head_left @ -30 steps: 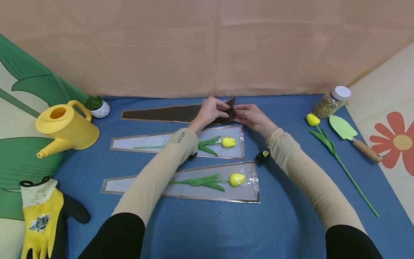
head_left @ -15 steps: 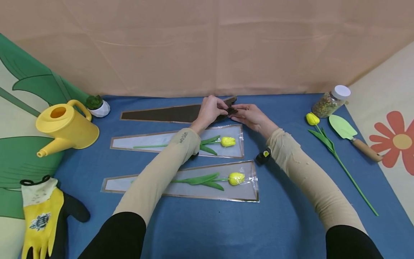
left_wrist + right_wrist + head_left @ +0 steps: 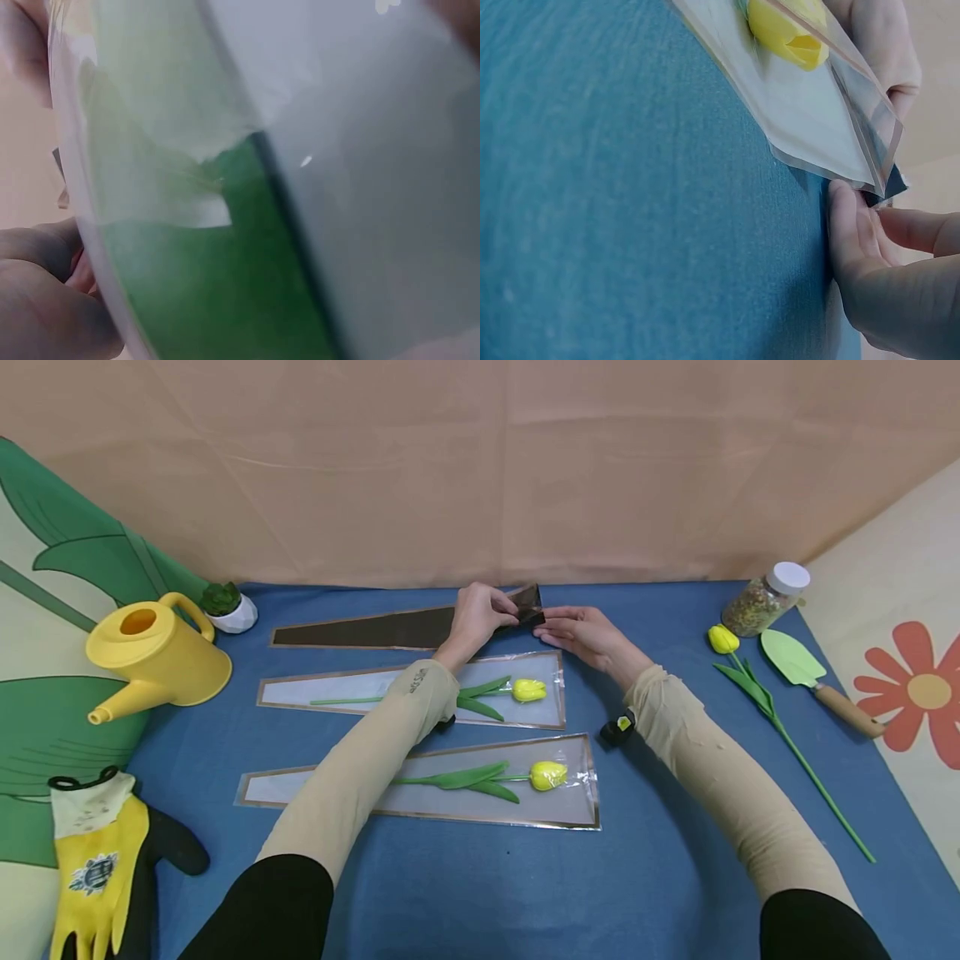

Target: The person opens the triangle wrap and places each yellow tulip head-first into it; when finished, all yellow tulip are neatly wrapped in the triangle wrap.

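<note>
At the far side of the table lies a long, tapering dark sleeve (image 3: pixel 360 631) with a tan border. My left hand (image 3: pixel 478 617) pinches it near its wide right end. The fingers of my right hand (image 3: pixel 588 639) pinch the near corner of that end, where a dark tip (image 3: pixel 891 187) shows at the thumb. Nearer to me are two clear-fronted flower sleeves, the middle one (image 3: pixel 551 710) and the front one (image 3: pixel 577 806), each holding a yellow tulip. Close up in the left wrist view, a green leaf (image 3: pixel 225 285) behind clear film hides most of the work.
On the left stand a yellow watering can (image 3: pixel 161 660) and a small potted plant (image 3: pixel 232 610), with a yellow-black glove (image 3: pixel 97 852) below. To the right are a loose tulip (image 3: pixel 780 727), a green trowel (image 3: pixel 795 658) and a white-lidded jar (image 3: pixel 761 602).
The dark sleeve's wide end, bunched and creased earlier, now lies straighter between my hands. The sleeve has shifted slightly left, and my right-hand fingers have moved slightly down at its near corner.
</note>
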### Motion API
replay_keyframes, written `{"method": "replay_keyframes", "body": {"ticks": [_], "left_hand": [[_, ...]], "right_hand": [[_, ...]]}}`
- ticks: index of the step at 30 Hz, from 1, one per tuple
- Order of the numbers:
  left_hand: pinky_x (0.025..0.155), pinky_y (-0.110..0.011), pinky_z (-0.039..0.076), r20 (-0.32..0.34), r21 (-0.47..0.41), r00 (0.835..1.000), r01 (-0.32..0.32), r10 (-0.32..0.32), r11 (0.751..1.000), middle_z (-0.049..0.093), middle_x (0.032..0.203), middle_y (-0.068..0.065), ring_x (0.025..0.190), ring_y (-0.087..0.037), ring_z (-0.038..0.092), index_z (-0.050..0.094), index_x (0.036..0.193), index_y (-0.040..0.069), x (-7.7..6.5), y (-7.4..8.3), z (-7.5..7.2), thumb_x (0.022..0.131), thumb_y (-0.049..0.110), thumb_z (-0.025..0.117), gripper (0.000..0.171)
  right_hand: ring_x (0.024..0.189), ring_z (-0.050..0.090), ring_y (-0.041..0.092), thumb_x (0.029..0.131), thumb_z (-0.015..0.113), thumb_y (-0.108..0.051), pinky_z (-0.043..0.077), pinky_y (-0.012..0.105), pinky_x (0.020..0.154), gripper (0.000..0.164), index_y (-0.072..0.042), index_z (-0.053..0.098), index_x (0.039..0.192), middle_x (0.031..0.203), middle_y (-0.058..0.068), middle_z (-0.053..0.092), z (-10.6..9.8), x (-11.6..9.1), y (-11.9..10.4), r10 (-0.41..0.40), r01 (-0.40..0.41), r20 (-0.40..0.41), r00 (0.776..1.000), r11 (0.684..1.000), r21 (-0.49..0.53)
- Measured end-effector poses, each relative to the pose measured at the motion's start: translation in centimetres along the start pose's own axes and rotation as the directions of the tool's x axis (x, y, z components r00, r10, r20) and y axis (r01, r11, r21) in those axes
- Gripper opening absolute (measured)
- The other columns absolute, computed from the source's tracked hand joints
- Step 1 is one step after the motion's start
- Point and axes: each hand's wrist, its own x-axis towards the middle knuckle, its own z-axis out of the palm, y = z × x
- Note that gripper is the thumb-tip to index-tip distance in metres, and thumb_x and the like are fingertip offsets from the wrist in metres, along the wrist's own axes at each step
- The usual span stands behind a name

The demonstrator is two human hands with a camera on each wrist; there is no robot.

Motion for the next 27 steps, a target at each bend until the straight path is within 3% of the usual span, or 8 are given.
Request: {"method": "replay_keyframes", "body": {"ticks": [4, 7, 14, 22, 27], "left_hand": [[0.086, -0.032, 0.059, -0.009, 0.006, 1.0, 0.002, -0.002, 1.0, 0.082, 0.094, -0.009, 0.094, -0.021, 0.077, 0.087, 0.093, 0.004, -0.1, -0.1, -0.1, 0.087, 0.007, 0.091, 0.008], [0.084, -0.032, 0.059, -0.008, 0.01, 1.0, 0.007, -0.007, 1.0, 0.081, 0.092, -0.008, 0.092, -0.02, 0.077, 0.086, 0.09, 0.004, -0.2, -0.1, -0.1, 0.085, 0.009, 0.093, 0.009], [0.083, -0.031, 0.059, 0.011, 0.012, 1.0, 0.0, 0.0, 1.0, 0.081, 0.092, -0.007, 0.09, -0.019, 0.078, 0.086, 0.091, 0.004, -0.3, 0.0, -0.3, 0.084, 0.008, 0.094, 0.012], [0.084, -0.031, 0.06, 0.032, 0.004, 0.999, -0.015, 0.015, 1.0, 0.081, 0.093, -0.009, 0.089, -0.02, 0.078, 0.085, 0.093, 0.003, -0.5, -0.1, -0.3, 0.085, 0.004, 0.091, 0.01], [0.082, -0.031, 0.06, 0.015, 0.016, 1.0, -0.013, 0.013, 1.0, 0.081, 0.092, -0.009, 0.087, -0.02, 0.077, 0.085, 0.092, 0.003, -0.6, 0.1, -0.3, 0.085, 0.006, 0.092, 0.011]], "right_hand": [[0.121, 0.069, 0.024, 0.116, 0.044, -0.007, 0.054, 0.029, 0.103, 0.047, 0.006, 0.041, 0.16, 0.156, 0.028, 0.048, 0.1, 0.0, 0.0, 0.01, -0.01, -0.028, 1.0, 1.0, -0.021], [0.132, 0.062, 0.029, 0.116, 0.044, -0.008, 0.053, 0.029, 0.106, 0.047, 0.005, 0.041, 0.16, 0.155, 0.026, 0.048, 0.1, 0.0, 0.0, 0.013, -0.015, -0.054, 0.998, 0.999, -0.032], [0.109, 0.071, 0.018, 0.113, 0.052, -0.006, 0.054, 0.029, 0.103, 0.047, 0.01, 0.045, 0.156, 0.126, 0.013, 0.067, -0.5, -0.3, 0.1, -0.039, 0.037, -0.059, 0.998, 0.999, -0.035], [0.106, 0.071, 0.013, 0.112, 0.053, -0.004, 0.054, 0.03, 0.103, 0.045, 0.013, 0.045, 0.154, 0.148, 0.028, 0.058, -0.8, -0.7, 0.4, -0.106, 0.096, -0.061, 0.993, 0.984, -0.148], [0.108, 0.072, 0.018, 0.111, 0.056, -0.002, 0.055, 0.034, 0.103, 0.042, 0.016, 0.05, 0.149, 0.144, 0.034, 0.058, -0.9, -1.8, 0.3, -0.197, 0.167, -0.076, 0.977, 0.941, -0.293]]}}
